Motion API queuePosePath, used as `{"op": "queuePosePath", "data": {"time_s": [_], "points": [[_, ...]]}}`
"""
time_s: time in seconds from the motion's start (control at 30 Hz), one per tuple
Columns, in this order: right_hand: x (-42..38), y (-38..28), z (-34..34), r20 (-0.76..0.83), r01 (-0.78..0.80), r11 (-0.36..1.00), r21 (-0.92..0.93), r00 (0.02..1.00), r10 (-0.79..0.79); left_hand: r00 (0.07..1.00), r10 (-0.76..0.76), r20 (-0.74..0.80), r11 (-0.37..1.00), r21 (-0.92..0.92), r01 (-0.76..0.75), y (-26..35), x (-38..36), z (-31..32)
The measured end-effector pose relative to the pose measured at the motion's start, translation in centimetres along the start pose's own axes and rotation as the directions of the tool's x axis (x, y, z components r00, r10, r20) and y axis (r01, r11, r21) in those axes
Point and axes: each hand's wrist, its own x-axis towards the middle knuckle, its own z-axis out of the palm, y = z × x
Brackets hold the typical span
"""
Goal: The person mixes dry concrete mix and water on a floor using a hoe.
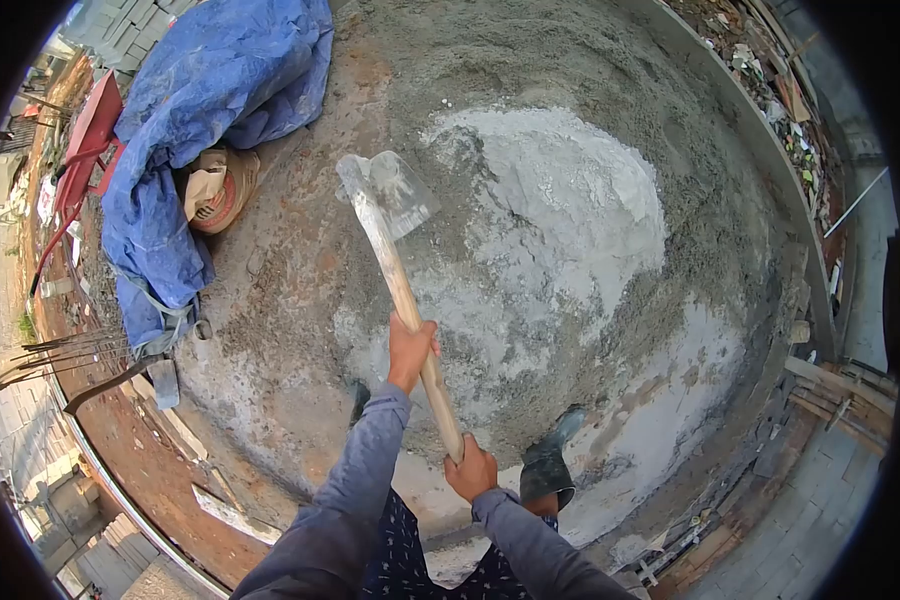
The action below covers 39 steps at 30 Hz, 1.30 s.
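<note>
Both of my hands grip the wooden handle of a hoe. My left hand is wrapped round the middle of the shaft, and my right hand closes round its lower end, nearer my body. The wide metal blade, dusted with grey powder, is at the far end of the shaft, left of a mound of pale grey cement powder. Darker grey sand lies around and under the powder. My boots show below, the right one more fully than the left.
A crumpled blue tarp at the upper left partly covers a paper cement sack. Beyond it stands a red wheelbarrow. Rebar ends stick out at the left. Wooden planks lie at the right, and a low wall edge borders the sand.
</note>
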Motion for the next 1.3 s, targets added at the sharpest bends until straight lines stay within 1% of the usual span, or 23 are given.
{"op": "queuePosePath", "data": {"time_s": [0.03,0.1,0.13,0.2,0.3,0.33,0.37,0.4,0.43,0.47,0.5,0.57,0.67,0.7,0.77,0.8,0.87,0.9,1.0,1.03,1.13,1.23,1.3], "points": [[3.6,-0.6,0.1,-0.036,0.065,0.998,0.026,0.997,-0.064,1.0,0.024,-0.003,0.998,0.058,-0.024,1.6,3.1,0.3],[9.6,-3.2,-1.0,-0.04,0.066,0.995,0.071,0.997,-0.064,0.998,0.063,-0.025,0.981,0.185,-0.058,3.1,7.5,1.5],[12.0,-3.7,-1.1,-0.047,0.078,0.994,0.08,0.996,-0.074,0.998,0.038,-0.057,0.945,0.326,-0.017,2.3,8.8,2.2],[14.7,-4.2,-1.5,-0.002,0.011,0.994,0.113,1.0,-0.011,0.992,0.009,-0.125,0.812,0.581,0.066,0.9,9.9,3.9],[11.2,-2.4,-1.8,0.09,-0.108,0.989,0.099,0.991,0.099,0.981,-0.157,-0.118,0.788,0.584,0.196,-0.3,5.7,5.1],[8.4,-1.4,-2.2,0.111,-0.128,0.984,0.127,0.987,0.114,0.976,-0.176,-0.129,0.734,0.644,0.218,-3.4,4.1,4.8],[5.9,-0.1,-2.5,0.108,-0.138,0.988,0.068,0.986,0.131,0.975,-0.176,-0.138,0.684,0.695,0.222,-6.3,2.8,4.9],[2.5,1.5,-2.5,0.109,-0.157,0.987,0.011,0.982,0.155,0.946,-0.287,-0.154,0.741,0.59,0.321,-6.7,-1.1,5.6],[-0.6,3.1,-3.0,0.118,-0.174,0.985,0.005,0.978,0.172,0.944,-0.302,-0.132,0.75,0.578,0.321,-9.5,-3.4,5.5],[-3.4,4.5,-3.7,0.129,-0.188,0.982,0.001,0.974,0.187,0.922,-0.375,-0.099,0.718,0.598,0.356,-14.2,-4.1,4.3],[-6.1,5.4,-4.5,0.141,-0.204,0.979,-0.004,0.969,0.202,0.889,-0.453,-0.07,0.739,0.528,0.419,-15.3,-6.7,4.3],[-9.2,6.3,-6.8,0.138,-0.189,0.982,-0.012,0.972,0.189,0.86,-0.509,-0.046,0.739,0.488,0.464,-15.4,-10.0,4.6],[-15.1,8.0,-9.8,0.158,-0.193,0.981,-0.004,0.969,0.191,0.767,-0.615,0.185,0.783,0.261,0.565,-14.1,-12.2,4.5],[-17.6,9.4,-11.2,0.179,-0.215,0.977,0.0,0.961,0.211,0.767,-0.623,0.156,0.783,0.134,0.608,-14.7,-13.6,5.1],[-23.4,15.5,-11.9,0.115,-0.15,0.986,0.073,0.983,0.141,0.767,-0.634,0.099,0.754,-0.138,0.642,-15.2,-16.1,7.0],[-25.6,18.3,-12.3,0.113,-0.196,0.975,0.102,0.976,0.185,0.735,-0.677,0.036,0.731,-0.086,0.677,-15.6,-18.7,8.9],[-30.4,24.0,-11.2,0.107,-0.243,0.964,0.111,0.967,0.231,0.8,-0.6,-0.003,0.8,-0.011,0.6,-21.7,-24.2,10.8],[-32.3,26.6,-10.1,0.091,-0.244,0.966,0.089,0.967,0.236,0.794,-0.608,-0.012,0.794,-0.009,0.608,-23.5,-26.4,11.1],[-36.1,30.9,-8.4,0.008,-0.286,0.955,0.078,0.958,0.287,0.8,-0.598,-0.053,0.8,0.023,0.6,-25.1,-30.6,14.3],[-36.3,31.8,-7.5,-0.047,-0.279,0.957,0.081,0.958,0.283,0.806,-0.587,-0.075,0.806,0.042,0.591,-24.8,-31.8,15.0],[-33.9,34.7,-4.7,-0.237,-0.227,0.966,0.123,0.939,0.251,0.892,-0.453,-0.009,0.888,0.082,0.452,-22.2,-32.1,18.8],[-28.0,35.4,-3.3,-0.446,-0.158,0.954,0.254,0.856,0.26,0.935,-0.331,0.126,0.939,0.145,0.313,-17.0,-31.0,25.3],[-23.9,34.7,-5.0,-0.485,-0.131,0.941,0.311,0.83,0.276,0.936,-0.262,0.236,0.955,0.202,0.216,-15.8,-28.3,29.8]]}}
